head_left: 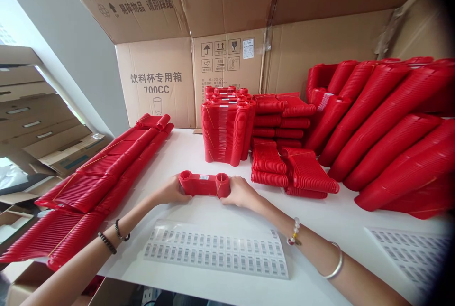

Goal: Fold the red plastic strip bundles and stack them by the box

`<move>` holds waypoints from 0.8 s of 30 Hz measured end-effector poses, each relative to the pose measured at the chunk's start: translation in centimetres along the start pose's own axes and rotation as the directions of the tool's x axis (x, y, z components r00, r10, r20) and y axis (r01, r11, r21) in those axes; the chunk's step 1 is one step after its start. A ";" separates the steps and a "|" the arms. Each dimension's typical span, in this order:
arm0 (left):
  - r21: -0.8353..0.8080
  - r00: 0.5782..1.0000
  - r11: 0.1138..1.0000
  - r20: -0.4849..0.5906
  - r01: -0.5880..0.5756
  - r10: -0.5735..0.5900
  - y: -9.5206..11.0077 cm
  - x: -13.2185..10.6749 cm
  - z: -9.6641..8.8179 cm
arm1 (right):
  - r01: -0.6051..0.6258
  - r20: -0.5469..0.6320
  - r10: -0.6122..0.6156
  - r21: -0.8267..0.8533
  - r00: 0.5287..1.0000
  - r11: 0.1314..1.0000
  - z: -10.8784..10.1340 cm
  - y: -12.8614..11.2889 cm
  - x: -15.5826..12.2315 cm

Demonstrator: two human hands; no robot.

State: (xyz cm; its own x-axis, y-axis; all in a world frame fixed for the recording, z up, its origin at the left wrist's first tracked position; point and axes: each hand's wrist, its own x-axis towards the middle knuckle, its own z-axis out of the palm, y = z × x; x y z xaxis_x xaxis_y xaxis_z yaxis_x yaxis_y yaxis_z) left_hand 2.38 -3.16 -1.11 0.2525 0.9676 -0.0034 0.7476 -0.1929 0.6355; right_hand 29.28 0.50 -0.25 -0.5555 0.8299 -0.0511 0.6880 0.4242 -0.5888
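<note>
A short stack of red plastic two-cup carriers (pixel 203 184) lies on the white table (pixel 199 211) in front of me, with a small white label on its top. My left hand (pixel 171 191) grips its left end, fingers curled round it. My right hand (pixel 241 193) holds the right end the same way. A clear sheet of barcode stickers (pixel 216 249) lies flat on the table just nearer to me than the stack.
Long rows of nested red carriers (pixel 103 173) lie at the left, an upright bundle (pixel 227 128) stands at centre back, and big slanted piles (pixel 387 125) fill the right. Open cardboard boxes (pixel 159 78) stand behind. A second sticker sheet (pixel 412 254) lies at the right.
</note>
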 end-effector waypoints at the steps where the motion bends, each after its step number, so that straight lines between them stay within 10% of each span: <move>1: 0.002 1.000 1.000 -0.009 -0.011 0.011 0.0 0.0 0.2 | -0.001 0.000 0.001 -0.001 1.000 1.000 0.0 0.0 0.0; 24: 0.059 1.000 0.998 -0.014 0.006 -0.005 -0.2 0.1 0.1 | 0.025 -0.053 -0.026 -0.018 0.998 1.000 0.1 0.2 0.0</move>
State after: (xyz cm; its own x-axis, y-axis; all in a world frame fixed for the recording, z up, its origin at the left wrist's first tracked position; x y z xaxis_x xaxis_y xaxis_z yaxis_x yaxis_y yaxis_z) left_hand 2.35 -3.02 -1.33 0.2402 0.9707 0.0036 0.7841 -0.1962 0.5888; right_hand 29.41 0.52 -0.46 -0.5476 0.8367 0.0065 0.6822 0.4509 -0.5756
